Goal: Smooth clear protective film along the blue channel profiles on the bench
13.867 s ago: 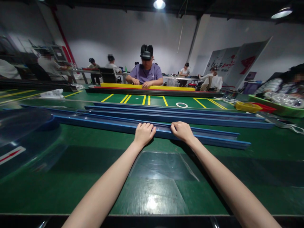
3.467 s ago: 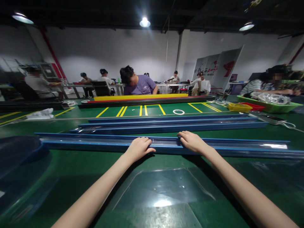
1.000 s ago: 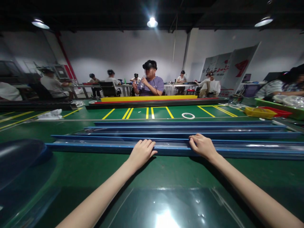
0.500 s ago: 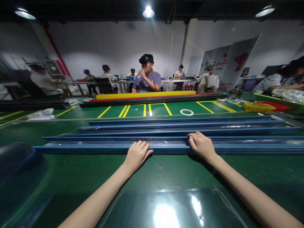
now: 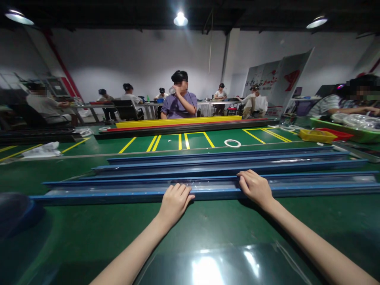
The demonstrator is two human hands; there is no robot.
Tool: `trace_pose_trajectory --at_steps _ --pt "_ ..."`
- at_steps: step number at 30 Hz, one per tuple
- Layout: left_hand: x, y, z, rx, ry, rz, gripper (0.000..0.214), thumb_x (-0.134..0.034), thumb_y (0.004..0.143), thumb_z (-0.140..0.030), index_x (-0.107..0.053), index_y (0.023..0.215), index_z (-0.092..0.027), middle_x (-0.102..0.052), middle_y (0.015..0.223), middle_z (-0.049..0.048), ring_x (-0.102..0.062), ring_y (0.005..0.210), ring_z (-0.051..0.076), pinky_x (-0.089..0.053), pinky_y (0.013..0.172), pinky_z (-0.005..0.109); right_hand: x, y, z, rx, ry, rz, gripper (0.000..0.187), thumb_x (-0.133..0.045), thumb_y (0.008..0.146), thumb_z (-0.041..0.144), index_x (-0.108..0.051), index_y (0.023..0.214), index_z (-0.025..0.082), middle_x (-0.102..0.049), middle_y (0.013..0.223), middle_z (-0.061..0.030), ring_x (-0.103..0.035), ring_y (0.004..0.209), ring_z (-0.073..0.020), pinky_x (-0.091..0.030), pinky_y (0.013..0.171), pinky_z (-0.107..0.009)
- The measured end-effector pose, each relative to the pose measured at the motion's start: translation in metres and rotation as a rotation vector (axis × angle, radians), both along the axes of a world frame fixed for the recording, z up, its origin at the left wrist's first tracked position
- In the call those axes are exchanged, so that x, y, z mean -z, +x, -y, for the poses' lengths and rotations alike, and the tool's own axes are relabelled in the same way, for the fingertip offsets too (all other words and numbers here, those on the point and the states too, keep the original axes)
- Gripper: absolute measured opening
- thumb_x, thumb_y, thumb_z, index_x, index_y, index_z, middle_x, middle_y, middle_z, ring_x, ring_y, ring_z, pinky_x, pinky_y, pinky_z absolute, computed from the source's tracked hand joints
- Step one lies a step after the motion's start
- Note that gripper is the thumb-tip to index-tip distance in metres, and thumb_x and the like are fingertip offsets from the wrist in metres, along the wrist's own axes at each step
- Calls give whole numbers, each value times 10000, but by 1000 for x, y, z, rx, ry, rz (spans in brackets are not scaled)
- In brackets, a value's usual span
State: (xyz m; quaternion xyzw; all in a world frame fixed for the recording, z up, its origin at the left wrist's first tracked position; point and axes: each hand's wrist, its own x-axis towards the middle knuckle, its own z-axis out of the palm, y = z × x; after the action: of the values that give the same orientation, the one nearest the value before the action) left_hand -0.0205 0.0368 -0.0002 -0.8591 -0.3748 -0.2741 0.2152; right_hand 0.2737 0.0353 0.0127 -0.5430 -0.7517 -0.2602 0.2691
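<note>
Across the green table lies a long blue channel (image 5: pixel 97 199), the nearest of a few similar pieces. My left hand (image 5: pixel 175 201) is curled over its near wall, thumb pressed along the outer side. Farther right, my right hand (image 5: pixel 255 187) is closed over the same channel, its fingertips reaching inside and partly hidden. Clear, shiny film seems to line the trough. Behind it, parallel to it, are a second blue channel (image 5: pixel 142 172) and a third (image 5: pixel 166 158).
A glossy clear sheet (image 5: pixel 169 264) lies close to me, with a dark blue rounded object (image 5: pixel 14 213) at left. Beyond the channels are a white ring (image 5: pixel 232 143), a white cloth (image 5: pixel 44 150), a yellow tray (image 5: pixel 313 135) and a yellow strip (image 5: pixel 178 122). A person (image 5: pixel 181 103) sits opposite.
My view has shifted slightly, so the table and channels appear a little lower. Both hands keep about the same places on the near channel.
</note>
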Motion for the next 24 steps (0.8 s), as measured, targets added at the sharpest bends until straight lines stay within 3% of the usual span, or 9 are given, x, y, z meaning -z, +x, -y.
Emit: trace_pose_trajectory --at_steps 16,24 --pt "-1 0 3 -10 -21 -3 217 -427 862 -326 -558 906 -158 -570 728 28 -473 685 170 -322 598 289 0 1 3 -56 62 33 289 -352 846 208 -632 794 156 -670 781 -26 -575 759 -136 -416 683 -225" --pt "-2 2 1 -11 -10 -17 235 -414 856 -340 -563 857 -159 -556 701 26 -481 686 173 -335 603 294 5 9 0 -53 9 -18 291 -346 850 259 -624 845 173 -664 833 -27 -586 813 -135 -416 640 -220"
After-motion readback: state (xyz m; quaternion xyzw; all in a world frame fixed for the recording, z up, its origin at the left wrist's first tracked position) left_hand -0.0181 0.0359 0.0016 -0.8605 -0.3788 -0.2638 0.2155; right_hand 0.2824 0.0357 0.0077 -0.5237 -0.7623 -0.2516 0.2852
